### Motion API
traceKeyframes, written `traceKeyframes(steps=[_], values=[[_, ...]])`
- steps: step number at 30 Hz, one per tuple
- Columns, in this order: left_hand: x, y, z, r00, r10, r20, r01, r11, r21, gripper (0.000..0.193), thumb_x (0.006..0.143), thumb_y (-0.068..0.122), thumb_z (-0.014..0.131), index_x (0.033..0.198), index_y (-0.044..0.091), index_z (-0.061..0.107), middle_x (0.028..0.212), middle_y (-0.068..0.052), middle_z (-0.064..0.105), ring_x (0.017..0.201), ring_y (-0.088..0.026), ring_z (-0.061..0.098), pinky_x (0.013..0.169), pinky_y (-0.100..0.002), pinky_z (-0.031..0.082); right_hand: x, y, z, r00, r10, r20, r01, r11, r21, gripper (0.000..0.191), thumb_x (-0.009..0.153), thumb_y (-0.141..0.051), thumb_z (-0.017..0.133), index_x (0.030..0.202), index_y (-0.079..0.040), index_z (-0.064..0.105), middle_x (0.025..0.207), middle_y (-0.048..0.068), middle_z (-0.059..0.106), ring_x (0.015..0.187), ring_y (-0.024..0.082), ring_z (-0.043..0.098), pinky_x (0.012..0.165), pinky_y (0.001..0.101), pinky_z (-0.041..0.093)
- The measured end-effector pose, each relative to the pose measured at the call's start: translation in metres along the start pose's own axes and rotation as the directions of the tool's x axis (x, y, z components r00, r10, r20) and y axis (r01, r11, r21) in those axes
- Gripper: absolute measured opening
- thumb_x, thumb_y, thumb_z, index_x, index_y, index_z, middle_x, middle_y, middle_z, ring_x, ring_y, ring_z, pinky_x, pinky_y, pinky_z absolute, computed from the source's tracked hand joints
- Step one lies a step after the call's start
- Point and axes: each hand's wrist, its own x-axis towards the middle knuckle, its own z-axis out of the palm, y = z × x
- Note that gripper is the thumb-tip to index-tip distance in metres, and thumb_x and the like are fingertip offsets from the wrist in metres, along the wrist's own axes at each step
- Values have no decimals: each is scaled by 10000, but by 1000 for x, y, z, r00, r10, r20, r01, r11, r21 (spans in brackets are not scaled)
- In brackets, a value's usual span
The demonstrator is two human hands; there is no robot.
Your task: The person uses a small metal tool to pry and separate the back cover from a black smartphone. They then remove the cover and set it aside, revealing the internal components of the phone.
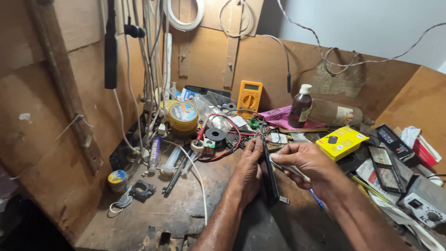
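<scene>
Phone (270,174), slim black slab, stood on edge at bench centre, gripped by left hand (248,169) w/ fingers curled round it. Right hand (304,163) pinched shut on thin metal tool (290,170), tip against phone's side. Yellow boxy multimeter (249,98) at rear; yellow cardboard box (342,142) to the right.

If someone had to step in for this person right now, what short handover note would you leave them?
Left hand: holds a black phone on its edge above the workbench.
Right hand: grips a thin tool with its tip at the phone's side.
Nearby: yellow multimeter, brown bottle, yellow box, solder reel.
Done: phone picked up, tool brought to its edge.
Left: whether the case is opened cannot be told.
</scene>
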Motion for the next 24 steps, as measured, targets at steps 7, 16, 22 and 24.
traceKeyframes(steps=[7, 16, 22, 24], values=[[2, 0, -1, 1000, 24, 6, -25, 1000, 17, 282, 1064, 372, 545, 1216, 135, 568, 1030, -9, 603, 940, -111, 592, 812, -287, 520, -6, 3, 25, 734, -665, -137, 455, 631, -628, 143, 786, -160, 791, 750, -36, 730, 595, 37, 703, 536, 149, 598, 483, 310, 471], [3, -5, -4, 997, 37, -62, -41, 998, -56, 246, 1036, 344, 574, 1149, 126, 555, 974, -7, 594, 890, -106, 610, 789, -279, 549, -44, -12, 51, 654, -729, -204, 310, 505, -806, 198, 798, -232, 804, 786, -43, 744, 702, 150, 734, 636, 321, 711, 614, 431, 536], [4, -3, -4, 996, 32, -85, -35, 999, -24, 234, 1039, 345, 576, 1163, 147, 563, 993, 1, 607, 897, -105, 603, 792, -287, 529, -40, 1, 47, 598, -762, -249, 322, 513, -796, 180, 807, -227, 799, 822, -52, 761, 700, 142, 733, 618, 293, 714, 577, 415, 536], [0, -1, -3, 995, 6, -96, -9, 999, -37, 245, 1029, 356, 554, 1161, 149, 562, 1031, -3, 641, 937, -104, 628, 827, -295, 539, -33, -2, 36, 704, -620, -347, 324, 714, -620, 187, 842, -218, 799, 830, -36, 758, 639, 95, 710, 553, 198, 635, 510, 356, 493]])
